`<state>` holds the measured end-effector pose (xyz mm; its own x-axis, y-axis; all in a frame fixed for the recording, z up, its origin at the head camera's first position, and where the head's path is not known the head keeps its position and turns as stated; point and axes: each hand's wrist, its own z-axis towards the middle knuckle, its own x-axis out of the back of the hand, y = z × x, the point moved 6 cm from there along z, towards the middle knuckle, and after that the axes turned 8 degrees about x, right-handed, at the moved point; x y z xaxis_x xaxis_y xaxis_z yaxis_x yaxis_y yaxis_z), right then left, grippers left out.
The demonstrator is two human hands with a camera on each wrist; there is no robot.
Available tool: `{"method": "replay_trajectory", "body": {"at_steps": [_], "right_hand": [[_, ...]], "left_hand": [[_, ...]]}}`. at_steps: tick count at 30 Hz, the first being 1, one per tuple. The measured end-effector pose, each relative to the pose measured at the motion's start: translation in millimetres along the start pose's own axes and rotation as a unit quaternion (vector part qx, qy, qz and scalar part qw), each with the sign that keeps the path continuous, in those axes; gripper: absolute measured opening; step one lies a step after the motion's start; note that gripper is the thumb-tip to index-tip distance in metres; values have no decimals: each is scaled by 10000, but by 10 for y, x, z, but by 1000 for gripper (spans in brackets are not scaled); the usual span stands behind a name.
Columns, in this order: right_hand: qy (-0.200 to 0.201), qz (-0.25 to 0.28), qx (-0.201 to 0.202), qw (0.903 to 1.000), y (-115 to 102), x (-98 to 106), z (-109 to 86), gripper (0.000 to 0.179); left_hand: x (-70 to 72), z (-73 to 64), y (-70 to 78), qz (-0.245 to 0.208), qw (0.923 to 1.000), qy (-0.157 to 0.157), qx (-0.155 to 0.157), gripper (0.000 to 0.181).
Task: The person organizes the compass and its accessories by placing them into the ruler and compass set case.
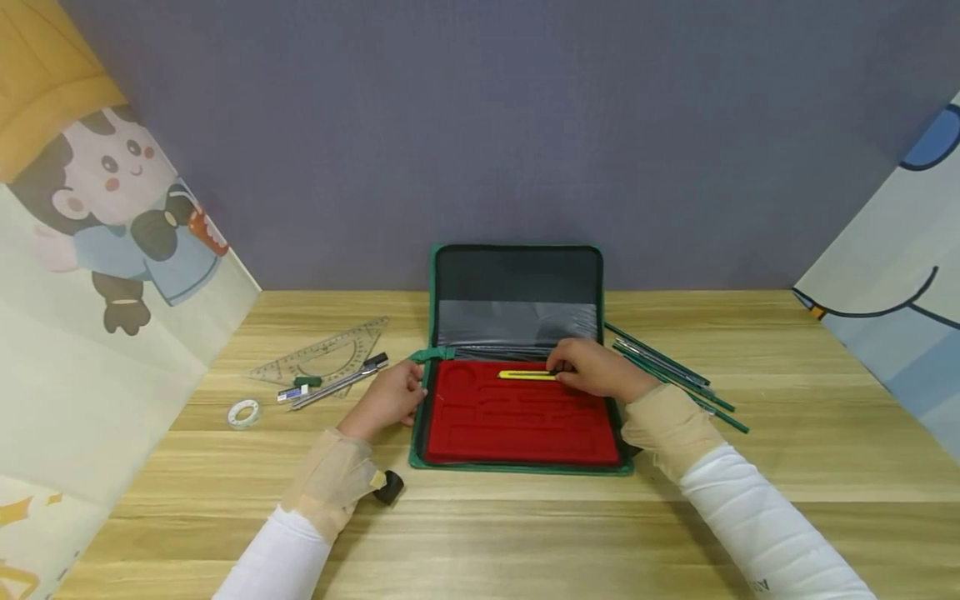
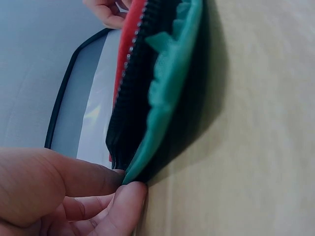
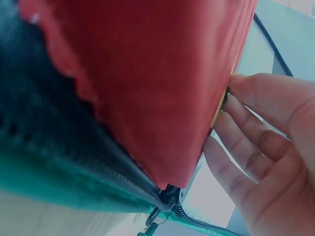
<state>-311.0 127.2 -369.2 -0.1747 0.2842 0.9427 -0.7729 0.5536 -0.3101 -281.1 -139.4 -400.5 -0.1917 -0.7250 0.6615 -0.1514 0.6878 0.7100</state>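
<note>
A green zip case (image 1: 517,470) lies unfolded on the table, its lid (image 1: 517,273) leaning up at the back. Its red moulded insert (image 1: 525,452) has shallow shaped recesses. At the insert's upper part, my right hand (image 1: 602,368) pinches the black end of a yellow utility knife (image 1: 523,375). The right wrist view shows only a thin edge of that knife (image 3: 218,112) by the fingertips. My left hand (image 1: 388,400) grips the case's left edge; in the left wrist view, thumb and finger pinch the green border (image 2: 165,105) beside the zipper (image 2: 129,61).
Left of the case lie a clear set square with protractor (image 1: 324,350), metal compasses (image 1: 337,388), an eraser (image 1: 292,393), a small green piece (image 1: 307,381) and a tape roll (image 1: 243,413). Several green pencils (image 1: 660,357) lie at the right. A grey partition (image 1: 517,125) stands behind.
</note>
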Motion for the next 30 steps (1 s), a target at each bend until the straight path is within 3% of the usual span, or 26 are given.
{"method": "replay_trajectory", "body": {"at_steps": [16,22,30], "right_hand": [[154,186,-82,9997,29,52,-33,16],[110,502,-414,9978,102,130,-136,18],[327,509,-346,9976,120,303,-336,15]], "left_hand": [[6,5,-10,33,10000,24,33,22],[4,18,-15,55,10000,31,36,23],[15,7,-3,75,9999,30,-64,21]]}}
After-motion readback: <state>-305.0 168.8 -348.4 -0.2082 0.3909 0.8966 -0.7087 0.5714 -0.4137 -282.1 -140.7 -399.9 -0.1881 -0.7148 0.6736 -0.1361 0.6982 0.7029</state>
